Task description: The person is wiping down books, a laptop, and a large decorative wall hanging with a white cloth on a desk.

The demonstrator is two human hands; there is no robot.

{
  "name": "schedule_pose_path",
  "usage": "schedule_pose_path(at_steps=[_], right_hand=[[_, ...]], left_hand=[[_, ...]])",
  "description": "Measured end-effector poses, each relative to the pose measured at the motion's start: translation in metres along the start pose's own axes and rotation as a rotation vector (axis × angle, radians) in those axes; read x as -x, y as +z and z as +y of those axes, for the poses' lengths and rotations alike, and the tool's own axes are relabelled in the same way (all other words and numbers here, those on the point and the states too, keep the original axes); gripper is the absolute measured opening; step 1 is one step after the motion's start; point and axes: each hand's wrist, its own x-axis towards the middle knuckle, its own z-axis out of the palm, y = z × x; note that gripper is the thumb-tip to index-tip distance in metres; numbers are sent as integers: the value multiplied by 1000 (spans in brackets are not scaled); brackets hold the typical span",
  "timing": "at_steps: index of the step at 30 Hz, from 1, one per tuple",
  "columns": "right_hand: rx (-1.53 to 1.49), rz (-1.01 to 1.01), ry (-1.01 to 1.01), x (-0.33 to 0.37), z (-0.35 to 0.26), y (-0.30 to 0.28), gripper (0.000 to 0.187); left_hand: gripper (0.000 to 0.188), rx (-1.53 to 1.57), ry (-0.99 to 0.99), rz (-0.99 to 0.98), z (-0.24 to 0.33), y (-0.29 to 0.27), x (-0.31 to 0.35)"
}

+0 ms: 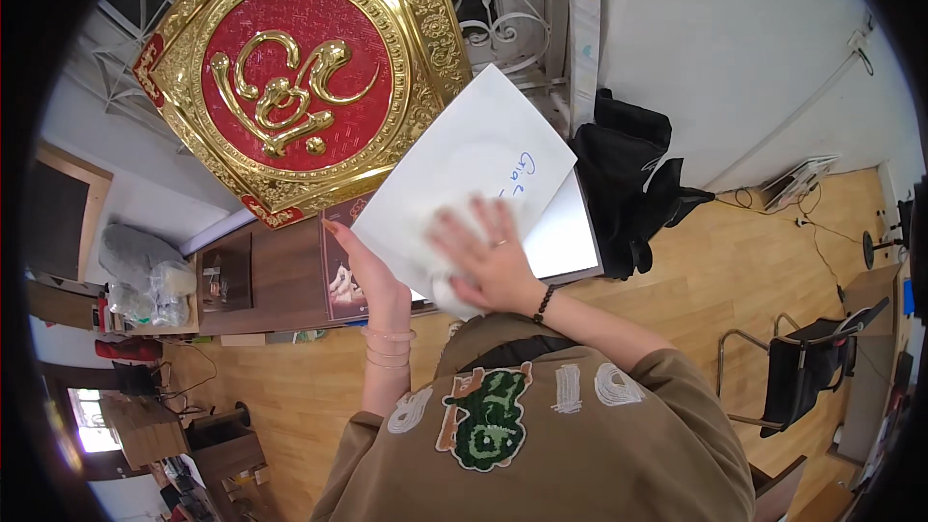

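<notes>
A white square panel [464,150] with blue handwriting is tilted in front of me, one corner pointing up. My left hand [375,271] is against its lower left edge, fingers stretched along it and partly hidden, steadying the panel. Across the panel's lower face lies my right hand [486,256], its fingers spread and blurred by motion. A soft white bundle, seemingly a cloth [450,298], shows under the right palm near the thumb. Below the panel's right edge, a second bright white surface with a dark rim [565,237] shows.
A large gold-framed red plaque [300,87] with raised gold lettering leans at the upper left. Beneath it is a brown table [280,280] with a printed box [344,280]. Black bags [633,184] lie to the right. A black chair [807,372] stands on the wooden floor.
</notes>
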Motion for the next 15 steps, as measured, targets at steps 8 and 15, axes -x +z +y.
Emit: schedule_pose_path(at_steps=[8, 15], right_hand=[[43, 202, 443, -41, 87, -19, 64], [-169, -182, -265, -12, 7, -33, 65]], left_hand=[[79, -8, -106, -74, 27, 48, 32], [78, -51, -42, -38, 25, 40, 30]])
